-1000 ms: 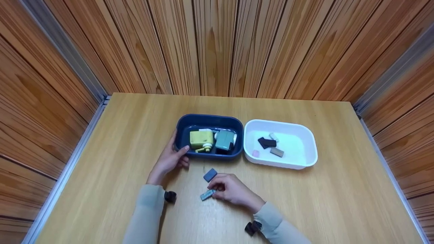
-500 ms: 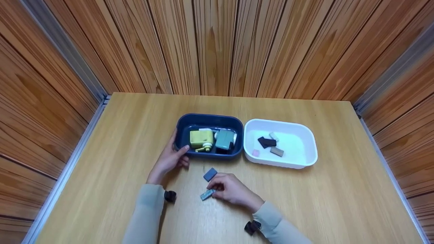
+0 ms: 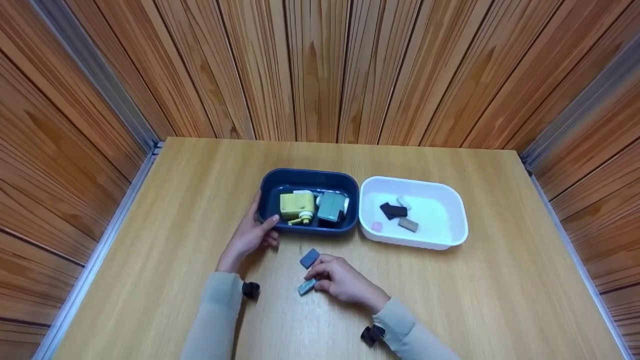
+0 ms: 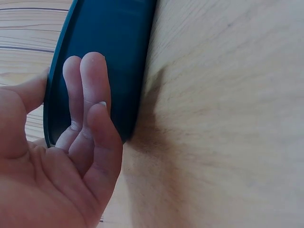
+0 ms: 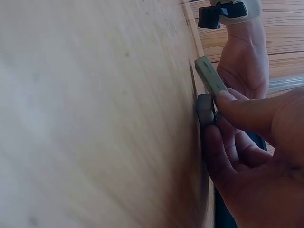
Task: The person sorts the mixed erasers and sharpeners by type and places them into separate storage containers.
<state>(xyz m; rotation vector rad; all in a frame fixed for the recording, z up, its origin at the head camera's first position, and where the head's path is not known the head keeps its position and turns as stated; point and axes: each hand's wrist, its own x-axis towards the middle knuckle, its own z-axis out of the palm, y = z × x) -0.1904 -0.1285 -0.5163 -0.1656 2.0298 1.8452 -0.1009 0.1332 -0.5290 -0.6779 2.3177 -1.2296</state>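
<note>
At the navy tub's (image 3: 310, 231) left front corner, my left hand (image 3: 247, 237) grips with the thumb over the rim. Its other fingers show outside the wall in the left wrist view, several of them curled loosely. My right hand (image 3: 345, 280) pinches a small light-blue block (image 3: 306, 287) by one end between thumb and fingers, low over the table. In the right wrist view the thumb (image 5: 242, 111) lies on this block. A darker blue block (image 3: 310, 258) lies on the table just beyond the right fingertips.
Inside the navy tub lie a yellow boxy item (image 3: 296, 205) with a nozzle and a teal boxy item (image 3: 331, 206). A white tub (image 3: 440, 242) stands against it on the right, holding black blocks (image 3: 395, 210), a grey-brown block (image 3: 408, 224), a pink one (image 3: 377, 226) and a whitish one (image 3: 403, 201).
The light-blue block has shifted slightly to the right and turned a little in the right fingers. My left hand and both tubs stay where they were.
</note>
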